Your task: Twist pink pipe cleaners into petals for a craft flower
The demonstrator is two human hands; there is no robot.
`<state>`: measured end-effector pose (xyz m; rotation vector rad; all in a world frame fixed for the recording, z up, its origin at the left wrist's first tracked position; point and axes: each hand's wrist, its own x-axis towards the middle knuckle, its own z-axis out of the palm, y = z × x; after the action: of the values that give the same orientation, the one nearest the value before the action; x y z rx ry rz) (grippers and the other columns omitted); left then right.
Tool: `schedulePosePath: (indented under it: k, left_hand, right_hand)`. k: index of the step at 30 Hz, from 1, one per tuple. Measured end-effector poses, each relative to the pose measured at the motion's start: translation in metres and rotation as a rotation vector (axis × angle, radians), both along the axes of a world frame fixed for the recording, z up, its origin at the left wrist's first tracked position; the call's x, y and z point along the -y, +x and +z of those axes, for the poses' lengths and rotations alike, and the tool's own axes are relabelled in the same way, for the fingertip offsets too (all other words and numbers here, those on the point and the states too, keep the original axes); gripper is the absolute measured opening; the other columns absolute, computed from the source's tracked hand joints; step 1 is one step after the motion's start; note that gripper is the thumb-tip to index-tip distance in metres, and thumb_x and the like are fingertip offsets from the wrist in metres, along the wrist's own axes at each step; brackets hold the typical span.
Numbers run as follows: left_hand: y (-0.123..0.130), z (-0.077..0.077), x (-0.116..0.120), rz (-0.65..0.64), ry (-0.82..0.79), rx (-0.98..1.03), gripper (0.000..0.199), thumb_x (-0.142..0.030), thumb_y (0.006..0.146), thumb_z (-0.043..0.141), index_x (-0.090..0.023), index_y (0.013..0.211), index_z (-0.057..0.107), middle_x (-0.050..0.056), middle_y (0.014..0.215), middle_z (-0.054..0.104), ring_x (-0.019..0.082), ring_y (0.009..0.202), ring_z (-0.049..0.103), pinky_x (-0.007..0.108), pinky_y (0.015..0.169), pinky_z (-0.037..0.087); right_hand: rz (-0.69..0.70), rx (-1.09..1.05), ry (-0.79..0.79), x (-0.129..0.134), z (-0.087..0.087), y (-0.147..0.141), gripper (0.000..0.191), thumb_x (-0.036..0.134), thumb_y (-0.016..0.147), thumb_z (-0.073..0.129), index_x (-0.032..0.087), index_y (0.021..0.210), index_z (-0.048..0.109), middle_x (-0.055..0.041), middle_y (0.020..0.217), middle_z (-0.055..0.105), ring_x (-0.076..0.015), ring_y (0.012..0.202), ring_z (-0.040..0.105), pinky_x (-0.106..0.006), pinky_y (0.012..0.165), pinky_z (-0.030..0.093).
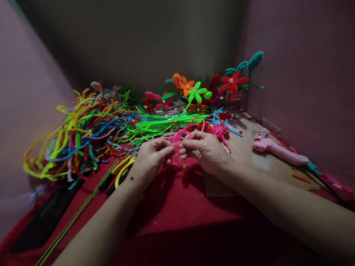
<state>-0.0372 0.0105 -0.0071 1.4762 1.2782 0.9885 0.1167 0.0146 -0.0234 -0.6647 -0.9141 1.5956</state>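
Between my two hands is a pink pipe cleaner [178,144], bent into loops. My left hand [153,157] pinches one side of it between thumb and forefinger. My right hand [206,149] grips the other side, its fingertips close to those of the left. Just behind the hands lie more pink pipe cleaners and a fluffy pink bundle [219,130], so where the held piece ends is hard to tell. Yellow-handled pliers or scissors [122,171] lie beside my left wrist, partly hidden by it.
A heap of multicoloured pipe cleaners [80,133] is at left, with green ones [166,123] behind my hands. Finished pipe-cleaner flowers [197,92] stand at the back. A pink glue gun [280,147] rests on a board [222,186] at right. Thin green stems [80,210] cross the red cloth.
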Motion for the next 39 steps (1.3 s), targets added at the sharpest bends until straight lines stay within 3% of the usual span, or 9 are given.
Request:
schedulePosePath:
  k: [4, 12, 15, 20, 22, 28, 35, 39]
  left_hand:
    - [0.004, 0.002, 0.003, 0.006, 0.019, 0.014, 0.014, -0.026, 0.070, 0.063, -0.014, 0.067, 0.056, -0.002, 0.046, 0.055, 0.008, 0.039, 0.045, 0.019, 0.041, 0.035]
    - [0.009, 0.001, 0.004, 0.000, 0.040, 0.022, 0.013, -0.024, 0.071, 0.062, -0.014, 0.065, 0.056, -0.002, 0.047, 0.055, 0.007, 0.040, 0.047, 0.018, 0.042, 0.038]
    - [0.010, 0.001, 0.004, 0.000, 0.054, -0.019, 0.015, -0.024, 0.072, 0.061, -0.014, 0.062, 0.055, -0.002, 0.047, 0.056, 0.007, 0.040, 0.048, 0.019, 0.043, 0.038]
    - [0.011, 0.004, 0.006, 0.014, 0.050, -0.054, 0.017, -0.027, 0.072, 0.060, -0.014, 0.062, 0.056, -0.001, 0.047, 0.056, 0.008, 0.040, 0.048, 0.019, 0.042, 0.038]
    - [0.012, 0.004, 0.006, 0.017, 0.044, -0.054, 0.017, -0.027, 0.072, 0.061, -0.014, 0.063, 0.056, 0.000, 0.048, 0.057, 0.008, 0.040, 0.048, 0.020, 0.042, 0.038]
    - [0.011, 0.002, 0.005, -0.001, 0.023, 0.005, 0.016, -0.027, 0.070, 0.062, -0.013, 0.064, 0.057, 0.000, 0.049, 0.059, 0.009, 0.040, 0.050, 0.020, 0.042, 0.041]
    - [0.013, 0.001, 0.006, 0.031, 0.035, -0.023, 0.015, -0.024, 0.068, 0.063, -0.015, 0.059, 0.054, -0.001, 0.044, 0.056, 0.009, 0.036, 0.048, 0.020, 0.040, 0.040]
    - [0.016, 0.002, 0.007, 0.058, 0.067, -0.065, 0.016, -0.021, 0.068, 0.062, -0.015, 0.056, 0.052, -0.002, 0.041, 0.055, 0.009, 0.036, 0.048, 0.020, 0.040, 0.039]
  right_hand:
    - [-0.179, 0.156, 0.117, -0.003, -0.002, 0.000, 0.014, 0.011, 0.062, 0.062, 0.016, 0.062, 0.049, 0.0036, 0.054, 0.055, -0.0093, 0.049, 0.054, -0.024, 0.050, 0.045]
    - [-0.375, 0.515, 0.310, 0.002, -0.002, 0.000, 0.009, 0.015, 0.066, 0.057, 0.018, 0.065, 0.049, 0.0038, 0.059, 0.052, -0.0085, 0.054, 0.049, -0.023, 0.054, 0.040]
    - [-0.348, 0.491, 0.306, 0.001, -0.004, 0.000, 0.010, 0.014, 0.064, 0.058, 0.017, 0.064, 0.049, 0.0041, 0.059, 0.051, -0.0078, 0.054, 0.048, -0.022, 0.054, 0.040]
    - [-0.081, 0.280, 0.169, -0.001, -0.005, 0.000, 0.004, 0.016, 0.066, 0.058, 0.015, 0.065, 0.054, 0.0029, 0.056, 0.054, -0.0084, 0.049, 0.052, -0.024, 0.052, 0.045]
    - [-0.033, 0.254, 0.136, 0.000, -0.005, -0.001, 0.007, 0.019, 0.066, 0.060, 0.014, 0.064, 0.055, 0.0013, 0.057, 0.056, -0.0097, 0.049, 0.054, -0.026, 0.051, 0.048]
    - [-0.092, 0.223, 0.170, 0.003, -0.002, -0.002, 0.008, 0.021, 0.067, 0.061, 0.014, 0.065, 0.057, 0.0011, 0.059, 0.057, -0.0098, 0.053, 0.056, -0.026, 0.053, 0.050]
    - [-0.266, 0.647, 0.333, 0.007, 0.001, 0.000, 0.011, 0.017, 0.072, 0.054, 0.015, 0.062, 0.058, 0.0008, 0.057, 0.057, -0.0091, 0.053, 0.051, -0.024, 0.055, 0.042]
    - [-0.352, 0.787, 0.438, 0.007, -0.004, 0.000, 0.010, 0.018, 0.072, 0.054, 0.015, 0.066, 0.061, 0.0007, 0.059, 0.057, -0.0095, 0.054, 0.049, -0.024, 0.056, 0.039]
